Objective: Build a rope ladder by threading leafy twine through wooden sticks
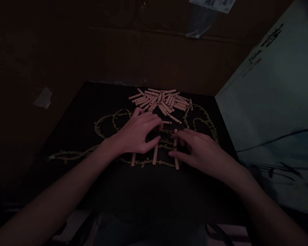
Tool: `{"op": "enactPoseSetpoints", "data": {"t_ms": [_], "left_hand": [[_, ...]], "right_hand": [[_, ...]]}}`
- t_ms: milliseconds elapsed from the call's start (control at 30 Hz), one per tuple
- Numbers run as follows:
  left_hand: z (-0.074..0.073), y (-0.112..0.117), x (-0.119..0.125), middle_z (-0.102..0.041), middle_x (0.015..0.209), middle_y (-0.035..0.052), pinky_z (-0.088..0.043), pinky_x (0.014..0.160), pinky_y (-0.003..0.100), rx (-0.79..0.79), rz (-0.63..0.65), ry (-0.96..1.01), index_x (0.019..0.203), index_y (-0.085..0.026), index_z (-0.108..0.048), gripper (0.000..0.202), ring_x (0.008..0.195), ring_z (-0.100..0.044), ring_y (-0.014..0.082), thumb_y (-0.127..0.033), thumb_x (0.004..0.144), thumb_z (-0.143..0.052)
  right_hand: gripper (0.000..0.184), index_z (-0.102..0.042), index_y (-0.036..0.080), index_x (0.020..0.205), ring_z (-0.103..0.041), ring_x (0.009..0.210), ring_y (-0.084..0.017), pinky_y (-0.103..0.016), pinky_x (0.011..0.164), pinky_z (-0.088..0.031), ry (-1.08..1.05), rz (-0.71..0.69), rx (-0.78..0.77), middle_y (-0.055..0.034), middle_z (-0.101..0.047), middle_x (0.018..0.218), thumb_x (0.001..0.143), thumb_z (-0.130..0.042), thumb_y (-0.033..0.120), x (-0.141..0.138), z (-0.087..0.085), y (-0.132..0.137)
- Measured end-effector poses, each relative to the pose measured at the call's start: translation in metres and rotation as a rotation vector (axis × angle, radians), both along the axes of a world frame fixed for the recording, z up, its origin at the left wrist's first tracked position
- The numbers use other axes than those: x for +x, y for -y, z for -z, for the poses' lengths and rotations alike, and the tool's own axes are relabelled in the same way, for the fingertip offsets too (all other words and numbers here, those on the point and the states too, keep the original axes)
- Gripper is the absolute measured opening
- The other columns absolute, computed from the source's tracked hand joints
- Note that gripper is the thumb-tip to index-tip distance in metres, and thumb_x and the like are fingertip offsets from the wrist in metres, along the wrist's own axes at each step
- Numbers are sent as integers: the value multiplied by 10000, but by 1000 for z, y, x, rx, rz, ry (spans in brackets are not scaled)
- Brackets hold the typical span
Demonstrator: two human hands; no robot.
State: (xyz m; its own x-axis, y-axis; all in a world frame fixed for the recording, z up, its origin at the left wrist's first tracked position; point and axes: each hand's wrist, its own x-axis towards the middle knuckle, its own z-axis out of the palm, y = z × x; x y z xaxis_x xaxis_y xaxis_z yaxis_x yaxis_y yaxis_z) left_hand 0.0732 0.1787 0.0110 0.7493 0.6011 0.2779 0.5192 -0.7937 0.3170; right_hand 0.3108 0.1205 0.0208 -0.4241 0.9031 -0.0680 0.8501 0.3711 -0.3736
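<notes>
Three thin wooden sticks lie roughly parallel on the dark surface, joined by leafy green twine [143, 161] into a ladder-like piece. My left hand [141, 131] hovers palm-down above its left part, fingers bent and thumb apart, partly covering the left stick [133, 159] and the middle stick [155, 155]. At the right stick [177, 163], my right hand [195, 147] reaches across with thumb and index finger apart, both appearing to touch it. Two twine strands cross between the middle and right sticks. The undersides of both hands are hidden.
Behind the hands lies a heap of loose sticks [159, 99] with holes near their ends. Twine loops spread to the left [100, 124] and right [210, 123]. A cardboard wall [113, 54] stands behind, and a pale printed panel [277, 89] at right. Light is dim.
</notes>
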Motion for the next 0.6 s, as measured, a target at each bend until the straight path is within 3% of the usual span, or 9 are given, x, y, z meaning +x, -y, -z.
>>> {"op": "enactPoseSetpoints", "data": {"t_ms": [200, 600], "left_hand": [[2, 2, 1, -656, 911, 49, -301, 883, 409, -41, 83, -64, 909, -183, -639, 220, 925, -557, 224, -399, 926, -598], [7, 2, 3, -676, 887, 22, -289, 888, 387, -114, 99, -83, 943, -191, -678, 213, 911, -581, 202, -401, 916, -645]], "right_hand": [[256, -655, 222, 1112, -640, 731, -178, -284, 643, -399, -36, 102, -128, 22, -669, 756, 887, -707, 333, -11, 6, -2], [167, -650, 206, 1032, -627, 674, -169, -280, 625, -380, -111, 117, -124, 28, -663, 695, 899, -685, 301, -11, 9, -2]]}}
